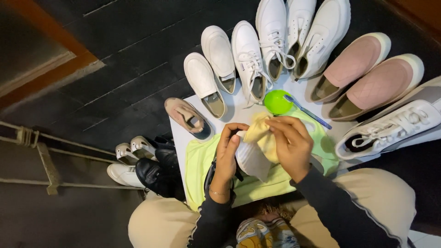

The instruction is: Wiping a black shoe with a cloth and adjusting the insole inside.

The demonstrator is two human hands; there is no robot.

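While left hand (226, 158) clasps white shoe (251, 160), right hand (290, 146) grip pinches yellow cloth (262, 135).

A low white table (239, 106) stood on dark plank flooring (119, 69). On it lay white slip-on shoes (209, 73), white lace-up sneakers (275, 41), pink quilted slip-ons (367, 73), a round green container (277, 101), a blue toothbrush (307, 111) and a pale-green cloth (202, 160).

Lighting: dim surround, dark floor (138, 55) nearly black. Light falls from above onto the centre; white shoes (271, 41) and white sheet (294, 92) run bright, close to glare. Shadows: soft, short, under the shoes and both hands. Focus: sharp at centre, softer at lower edge. Distortion: wide-angle stretch at the frame edges.
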